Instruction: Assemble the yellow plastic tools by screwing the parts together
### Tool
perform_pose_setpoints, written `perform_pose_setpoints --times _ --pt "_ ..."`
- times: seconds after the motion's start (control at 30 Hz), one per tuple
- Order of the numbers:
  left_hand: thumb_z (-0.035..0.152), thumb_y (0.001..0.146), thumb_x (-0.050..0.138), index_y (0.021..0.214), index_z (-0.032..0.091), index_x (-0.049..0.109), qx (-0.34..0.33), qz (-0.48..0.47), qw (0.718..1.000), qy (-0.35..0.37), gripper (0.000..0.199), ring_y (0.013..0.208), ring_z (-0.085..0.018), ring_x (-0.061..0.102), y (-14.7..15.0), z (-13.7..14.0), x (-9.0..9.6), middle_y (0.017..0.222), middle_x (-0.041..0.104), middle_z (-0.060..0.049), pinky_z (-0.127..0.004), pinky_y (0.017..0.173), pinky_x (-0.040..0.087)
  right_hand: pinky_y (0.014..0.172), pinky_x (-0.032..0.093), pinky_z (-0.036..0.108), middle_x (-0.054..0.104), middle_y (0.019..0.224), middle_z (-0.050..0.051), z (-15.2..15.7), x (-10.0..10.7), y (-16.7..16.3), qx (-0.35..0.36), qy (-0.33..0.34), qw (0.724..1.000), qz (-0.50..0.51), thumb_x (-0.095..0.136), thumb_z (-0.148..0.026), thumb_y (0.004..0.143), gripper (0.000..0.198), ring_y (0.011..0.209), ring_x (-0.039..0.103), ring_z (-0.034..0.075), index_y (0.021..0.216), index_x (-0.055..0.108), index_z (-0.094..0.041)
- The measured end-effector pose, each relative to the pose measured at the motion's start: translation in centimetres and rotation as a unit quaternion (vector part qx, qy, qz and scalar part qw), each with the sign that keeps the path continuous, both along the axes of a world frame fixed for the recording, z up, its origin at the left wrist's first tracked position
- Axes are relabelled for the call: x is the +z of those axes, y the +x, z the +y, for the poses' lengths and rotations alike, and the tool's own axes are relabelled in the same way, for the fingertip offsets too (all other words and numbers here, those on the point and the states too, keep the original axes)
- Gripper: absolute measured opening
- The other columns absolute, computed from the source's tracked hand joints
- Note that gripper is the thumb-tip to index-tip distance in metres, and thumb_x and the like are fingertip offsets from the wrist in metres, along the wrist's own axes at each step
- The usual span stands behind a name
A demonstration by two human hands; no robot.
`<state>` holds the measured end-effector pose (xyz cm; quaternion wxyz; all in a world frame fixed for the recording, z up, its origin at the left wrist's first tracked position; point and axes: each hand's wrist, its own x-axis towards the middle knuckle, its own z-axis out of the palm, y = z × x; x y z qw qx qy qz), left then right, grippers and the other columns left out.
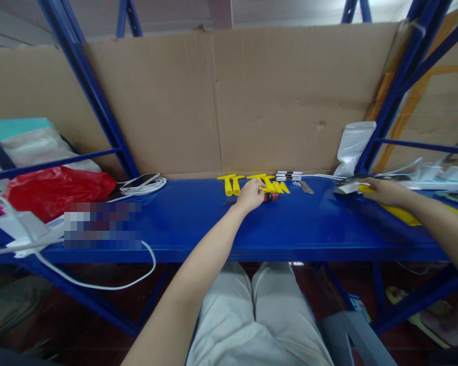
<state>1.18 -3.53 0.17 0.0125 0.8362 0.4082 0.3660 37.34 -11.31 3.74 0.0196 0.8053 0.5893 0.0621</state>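
My left hand [251, 195] is over the middle of the blue bench, its fingers curled down among yellow plastic parts; what they pinch is hidden. Left of it stand yellow T-shaped pieces [228, 186], with another T-shaped piece [267, 183] just to its right. A screwdriver with a red and black handle [272, 196] lies by the fingertips, its shaft partly behind the hand. Small yellow pointed pieces [280, 187] lie beyond it. At the right, my right hand [383, 192] has its fingers bent at a black-and-white packet [347, 186]. Some yellow shows beneath those fingers.
White-and-black strips [289, 176], small screws [296, 184] and a flat grey metal piece [307, 188] lie at the bench's back. A white pouch [354, 147] leans on the cardboard wall [275, 101]. Cables, a phone [140, 180] and a red bag [59, 190] are left; a power strip [429, 184] is right.
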Motion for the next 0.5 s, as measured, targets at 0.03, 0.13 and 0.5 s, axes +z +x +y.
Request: perform_pose_setpoints --times 0.03,0.13,0.5 --pt "0.005 0.079 0.050 0.089 0.014 0.071 0.000 0.000 1.000 0.000 0.024 0.100 -0.018 0.060 0.0 0.0 0.0 0.102 0.067 -0.008 -0.032 0.096 0.045 0.092 0.040 0.031 0.058 0.126 0.022 0.1 -0.1 -0.3 0.010 -0.011 1.000 -0.005 0.044 -0.020 0.089 0.051 0.110 0.059 0.027 0.136 0.043 -0.002" --pt "0.006 0.080 0.050 0.089 0.014 0.070 -0.003 0.000 1.000 -0.001 0.024 0.101 -0.018 0.060 0.0 0.1 -0.1 0.102 0.067 -0.008 -0.032 0.097 0.045 0.095 0.039 0.029 0.057 0.127 0.021 0.3 -0.5 -1.1 0.043 -0.038 0.998 -0.010 0.040 -0.017 0.090 0.047 0.113 0.058 0.026 0.132 0.048 0.000" --pt "0.007 0.080 0.050 0.090 0.016 0.070 -0.004 0.006 1.000 -0.005 0.024 0.102 -0.018 0.060 -0.1 0.4 -0.3 0.102 0.067 -0.007 -0.032 0.097 0.045 0.090 0.046 0.029 0.065 0.115 0.019 1.2 -1.7 -3.4 0.118 -0.035 0.992 -0.011 0.047 -0.015 0.084 0.041 0.102 0.065 0.026 0.121 0.061 -0.002"
